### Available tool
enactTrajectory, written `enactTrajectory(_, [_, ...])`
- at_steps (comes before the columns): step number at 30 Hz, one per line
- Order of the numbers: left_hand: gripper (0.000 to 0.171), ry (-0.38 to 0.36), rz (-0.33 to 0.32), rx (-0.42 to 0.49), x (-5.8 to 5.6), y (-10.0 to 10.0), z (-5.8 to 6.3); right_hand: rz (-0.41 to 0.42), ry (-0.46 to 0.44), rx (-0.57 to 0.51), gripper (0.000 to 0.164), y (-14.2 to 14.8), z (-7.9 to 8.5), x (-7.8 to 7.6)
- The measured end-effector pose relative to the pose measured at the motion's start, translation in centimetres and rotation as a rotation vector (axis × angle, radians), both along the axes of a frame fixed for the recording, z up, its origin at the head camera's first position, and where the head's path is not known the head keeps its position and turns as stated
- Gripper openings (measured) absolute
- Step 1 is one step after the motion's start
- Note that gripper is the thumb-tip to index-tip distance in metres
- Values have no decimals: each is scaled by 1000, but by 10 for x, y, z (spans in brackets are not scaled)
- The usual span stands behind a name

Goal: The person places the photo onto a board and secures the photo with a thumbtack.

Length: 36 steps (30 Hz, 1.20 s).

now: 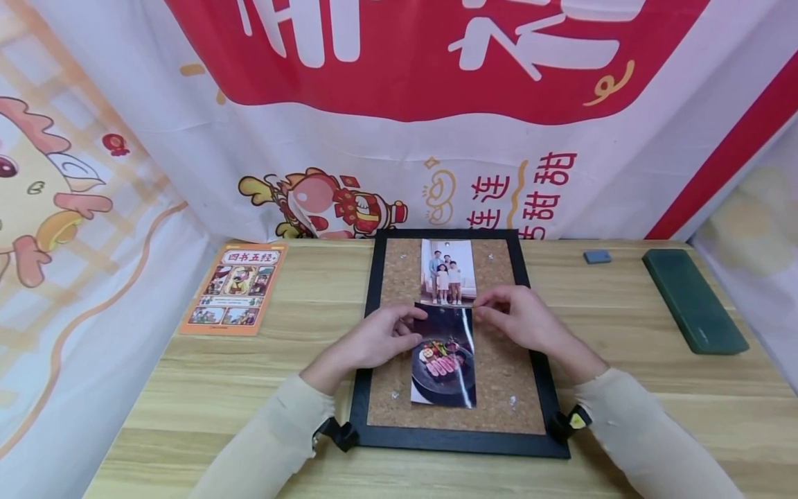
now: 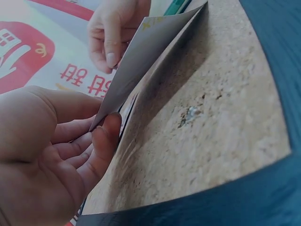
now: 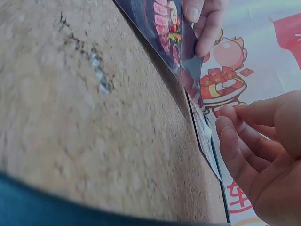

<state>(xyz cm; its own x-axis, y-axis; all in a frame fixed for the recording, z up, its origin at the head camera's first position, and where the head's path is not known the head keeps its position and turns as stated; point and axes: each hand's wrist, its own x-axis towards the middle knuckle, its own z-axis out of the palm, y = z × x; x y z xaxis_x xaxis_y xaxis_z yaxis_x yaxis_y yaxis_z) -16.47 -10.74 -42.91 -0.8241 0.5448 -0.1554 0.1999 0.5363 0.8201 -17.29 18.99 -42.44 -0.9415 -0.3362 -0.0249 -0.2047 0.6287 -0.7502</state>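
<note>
A glossy photo of sliced meat on a dark plate [image 1: 441, 360] lies over the cork board [image 1: 399, 277]. My left hand [image 1: 388, 336] pinches the upper left edge of this photo, which bends up from the cork in the left wrist view. Above it on the board is a family photo [image 1: 447, 274]. At the line where the two photos meet, on the right side, is my right hand [image 1: 520, 319]. Its thumb and forefinger come together, and in the right wrist view the fingertips [image 3: 227, 113] stand apart from the meat photo. Whether they hold something small is hidden.
A black frame [image 1: 458, 441] borders the cork, which has small shiny marks near its corners. Left of it lies an orange booklet [image 1: 235, 290]. To the right are a small blue-grey block [image 1: 597, 257] and a dark green case [image 1: 695, 301]. A printed cloth [image 1: 386, 159] hangs behind.
</note>
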Motion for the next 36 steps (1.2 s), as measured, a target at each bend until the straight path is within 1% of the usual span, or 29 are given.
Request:
enactTrajectory(3, [39, 28, -10, -24, 1, 2, -2, 19, -13, -11, 11, -3, -1, -1])
enactTrajectory(8, [39, 74, -32, -57, 2, 6, -4, 46, -94, -47, 13, -9, -2, -3])
enactTrajectory(11, [38, 101, -49, -83, 2, 8, -5, 63, -126, -65, 14, -12, -2, -5])
enactTrajectory(15, [38, 104, -59, -115, 3, 10, -6, 82, -155, -86, 14, -17, -3, -8])
enactTrajectory(22, [38, 102, -52, -147, 3, 12, -6, 105, -210, -144, 12, -29, -9, -14])
enactTrajectory(26, [38, 117, -58, -165, 3, 13, -6, 101, -278, -183, 12, -36, -13, -18])
enactTrajectory(29, [38, 127, -64, -184, 3, 14, -6, 74, -332, -198, 12, -40, -15, -21])
enactTrajectory(36, [39, 120, -65, -197, 3, 14, -5, 29, -414, -197, 13, -46, -15, -27])
